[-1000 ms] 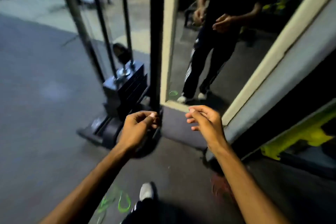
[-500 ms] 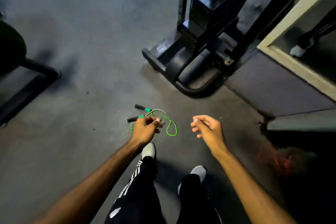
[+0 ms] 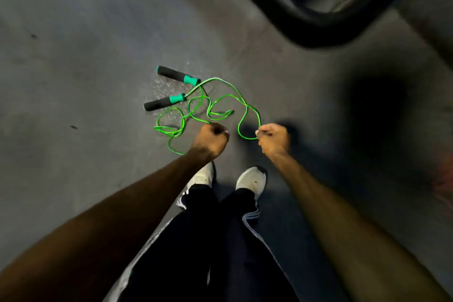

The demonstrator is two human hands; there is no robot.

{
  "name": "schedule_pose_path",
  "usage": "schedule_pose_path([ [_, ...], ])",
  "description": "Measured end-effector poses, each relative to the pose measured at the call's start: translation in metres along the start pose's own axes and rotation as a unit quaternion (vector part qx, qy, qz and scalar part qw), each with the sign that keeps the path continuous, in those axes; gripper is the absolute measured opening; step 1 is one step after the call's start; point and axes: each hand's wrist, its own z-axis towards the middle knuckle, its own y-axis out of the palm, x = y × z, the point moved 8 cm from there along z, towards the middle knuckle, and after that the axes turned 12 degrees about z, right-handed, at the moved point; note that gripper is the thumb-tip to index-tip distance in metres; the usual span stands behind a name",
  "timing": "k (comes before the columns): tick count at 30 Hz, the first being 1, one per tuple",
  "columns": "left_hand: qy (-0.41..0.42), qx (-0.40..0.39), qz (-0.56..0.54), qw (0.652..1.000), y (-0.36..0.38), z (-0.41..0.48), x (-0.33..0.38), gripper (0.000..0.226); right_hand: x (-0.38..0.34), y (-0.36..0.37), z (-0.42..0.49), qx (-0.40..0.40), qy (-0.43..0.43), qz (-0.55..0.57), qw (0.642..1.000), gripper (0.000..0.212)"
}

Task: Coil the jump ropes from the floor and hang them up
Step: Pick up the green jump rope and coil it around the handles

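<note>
A green jump rope [image 3: 220, 98] lies in loose tangled loops on the grey floor, right in front of my shoes. Its two black handles with teal collars lie side by side at the far left of the tangle, one [image 3: 177, 75] beyond the other [image 3: 163, 102]. My left hand [image 3: 211, 139] is a fist at the near side of the tangle, and the cord runs into it. My right hand [image 3: 272, 138] is closed with its fingertips pinched on the tip of the rightmost loop. Both arms reach down, close to the floor.
The black curved base of a weight machine [image 3: 306, 19] fills the top right, about a forearm's length past the rope. A blurred red tangle [image 3: 441, 179] lies on the floor at the right edge. My white shoes [image 3: 251, 180] stand just behind my hands.
My view has dropped from the mirror and machine to the floor. Both hands have gone down to the green rope and closed on its cord; earlier they hovered pinched above it.
</note>
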Motion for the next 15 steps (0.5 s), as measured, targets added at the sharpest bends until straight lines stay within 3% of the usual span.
schedule_pose_path([
  [5, 0.018, 0.000, 0.063, 0.998, 0.070, 0.107, -0.049, 0.020, 0.055, 0.034, 0.107, 0.084, -0.013, -0.065, 0.994, 0.029],
  [8, 0.053, -0.002, 0.084, 0.995, 0.084, 0.132, -0.038, 0.014, 0.062, 0.034, 0.138, 0.122, -0.067, -0.110, 0.984, 0.027],
  [11, 0.068, 0.006, 0.089, 0.994, 0.085, 0.141, -0.024, 0.017, 0.054, 0.037, 0.145, 0.088, -0.124, -0.146, 0.978, 0.017],
  [15, 0.091, 0.049, 0.121, 0.987, 0.059, 0.111, 0.010, 0.029, 0.021, 0.023, 0.103, 0.045, -0.175, -0.060, 0.982, 0.017],
])
